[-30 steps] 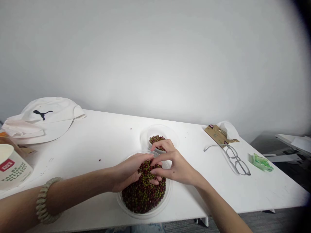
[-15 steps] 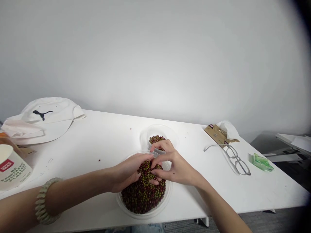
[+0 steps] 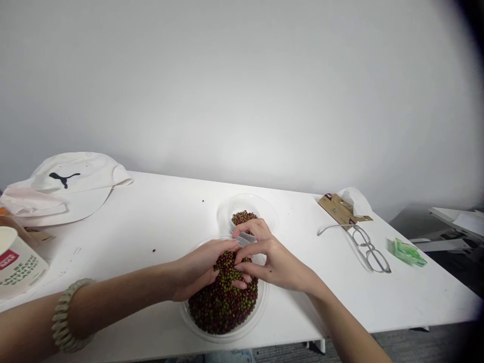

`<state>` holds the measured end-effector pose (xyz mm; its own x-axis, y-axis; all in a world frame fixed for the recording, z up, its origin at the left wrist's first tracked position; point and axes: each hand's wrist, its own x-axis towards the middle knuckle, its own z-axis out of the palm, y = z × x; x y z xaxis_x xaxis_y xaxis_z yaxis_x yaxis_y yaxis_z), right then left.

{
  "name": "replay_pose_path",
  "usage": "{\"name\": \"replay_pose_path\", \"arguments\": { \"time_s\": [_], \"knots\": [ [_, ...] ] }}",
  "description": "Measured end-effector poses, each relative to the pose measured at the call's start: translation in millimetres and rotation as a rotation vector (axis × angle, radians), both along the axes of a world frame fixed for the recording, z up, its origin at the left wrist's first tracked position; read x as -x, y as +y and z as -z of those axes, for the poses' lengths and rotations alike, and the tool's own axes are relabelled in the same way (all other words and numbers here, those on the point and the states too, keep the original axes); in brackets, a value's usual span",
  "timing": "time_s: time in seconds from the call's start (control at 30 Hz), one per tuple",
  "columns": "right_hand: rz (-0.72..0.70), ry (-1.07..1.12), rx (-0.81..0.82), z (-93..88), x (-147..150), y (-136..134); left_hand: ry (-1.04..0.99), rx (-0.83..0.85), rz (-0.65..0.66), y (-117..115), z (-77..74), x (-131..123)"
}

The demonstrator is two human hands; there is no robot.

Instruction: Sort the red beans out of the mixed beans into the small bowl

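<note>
A clear round bowl (image 3: 260, 315) full of mixed dark red and green beans (image 3: 223, 307) stands at the table's front edge. Over it my left hand (image 3: 198, 267) is cupped, with a small heap of beans (image 3: 228, 262) in its palm. My right hand (image 3: 274, 259) reaches in from the other side, thumb and index finger brought close together at that heap. Anything between those fingertips is too small to make out. Just behind, partly covered by my right hand, is a second clear bowl (image 3: 266, 207) holding fewer beans (image 3: 244, 217).
On the left lie a white cap (image 3: 81, 171) and a paper cup (image 3: 22, 267). Glasses (image 3: 368, 247), a brown cardboard packet (image 3: 336, 209) with a white tissue (image 3: 357, 201) and a green packet (image 3: 408, 252) lie right. A stray bean (image 3: 154, 250) rests on the table (image 3: 151, 322).
Hardly anything differs. Both hands keep their places over the bowl, and the view has shifted very slightly.
</note>
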<state>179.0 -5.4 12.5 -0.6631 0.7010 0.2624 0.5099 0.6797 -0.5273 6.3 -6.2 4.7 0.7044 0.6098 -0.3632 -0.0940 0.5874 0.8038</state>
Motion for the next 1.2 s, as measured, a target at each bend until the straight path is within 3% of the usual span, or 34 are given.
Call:
{"name": "replay_pose_path", "arguments": {
  "time_s": [0.33, 0.47, 0.57, 0.73, 0.9, 0.97, 1.1, 1.2],
  "knots": [
    [0.001, 0.086, 0.056, -6.3, -5.9, -0.4, 0.000, -0.026, 0.022, 0.5, -0.4, 1.2],
    [0.217, 0.232, -0.058, -1.7, -13.8, 11.5, 0.017, 0.012, 0.019, 0.4, -4.5, 1.0],
    [0.432, 0.182, -0.236, 7.9, -18.7, 23.2, 0.011, 0.010, 0.015, -0.2, -5.1, 1.5],
    [0.482, 0.101, -0.307, 18.6, -23.8, 33.5, 0.003, 0.005, 0.014, -0.2, -2.4, 2.5],
    [0.595, 0.106, -0.336, 17.1, -26.1, 33.9, 0.006, 0.023, 0.010, -0.3, 0.1, 3.1],
    [0.527, 0.136, -0.264, 11.6, -23.1, 29.0, -0.014, 0.022, 0.009, -0.3, 0.8, 3.5],
    [0.186, 0.117, -0.069, -1.7, -11.7, 12.3, -0.057, 0.010, 0.022, 0.3, 1.0, 3.7],
    [0.048, 0.046, -0.005, -4.7, -5.8, 3.5, -0.073, -0.008, 0.027, 1.0, 0.9, 3.3]
  ]
}}
